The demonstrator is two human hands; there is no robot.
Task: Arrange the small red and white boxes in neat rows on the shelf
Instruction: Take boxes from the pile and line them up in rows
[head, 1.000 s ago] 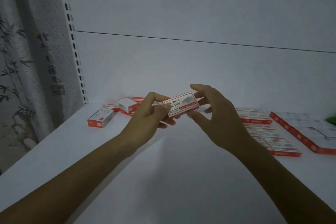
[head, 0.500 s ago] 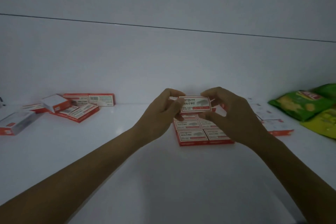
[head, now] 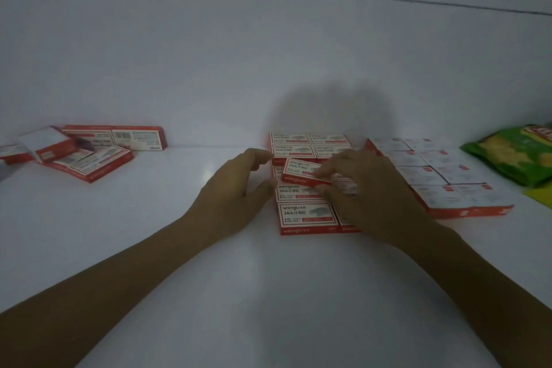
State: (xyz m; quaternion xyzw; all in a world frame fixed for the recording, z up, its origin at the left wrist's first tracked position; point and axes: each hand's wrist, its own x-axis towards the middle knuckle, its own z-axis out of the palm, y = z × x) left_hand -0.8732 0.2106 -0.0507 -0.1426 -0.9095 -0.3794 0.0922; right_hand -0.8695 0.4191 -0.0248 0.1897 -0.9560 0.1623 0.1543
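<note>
Dimly lit, a white shelf [head: 149,233] carries a loose heap of boxes [head: 86,155] at far left, some lying askew on one another and one propped along the back panel [head: 268,69], well apart from the work at centre. To the right, a block of white-topped boxes [head: 433,179] with red edges lies flat in two columns. Beyond it a green snack bag [head: 513,152] and a yellow packet [head: 542,196] are cut off by the frame edge. Between these groups, the centre block of boxes [head: 307,215] lies face up in two columns running back to the panel. The right hand [head: 373,191] covers most of that block's right column; its fingers [head: 325,172] and thumb pinch a small red and white box [head: 301,173], held tilted just above the block's middle rows. The left hand [head: 236,188] sits just beside the block's left edge, fingers loosely curved and apart from the thumb, gripping nothing; whether the fingertips touch the boxes cannot be told. Print on the rear rows is too blurred to read, and the hands' shadow darkens the panel behind.
</note>
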